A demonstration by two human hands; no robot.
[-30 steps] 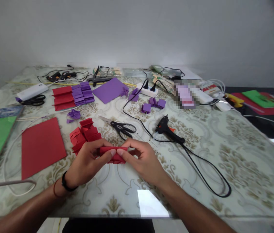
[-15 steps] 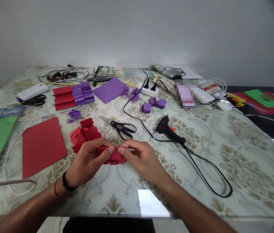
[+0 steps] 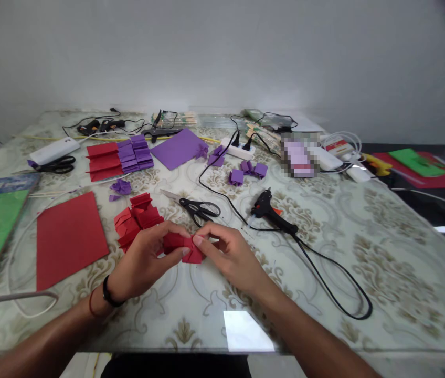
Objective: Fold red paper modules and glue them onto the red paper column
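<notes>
Red folded paper (image 3: pixel 194 255) is pinched between thumb and fingers of both the left hand (image 3: pixel 144 257) and right hand (image 3: pixel 233 256), near the red cluster (image 3: pixel 142 212), seemingly mid-crease, so next probably just wants steady, even pressure.

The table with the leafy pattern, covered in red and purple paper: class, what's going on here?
A person holds a small piece of folded red paper between the left hand and right hand, over the leafy-patterned table. Beyond the left hand lies a cluster of red folded shapes. Black-handled scissors and a black glue gun lie untouched, with purple folded paper cubes farther back.
</notes>
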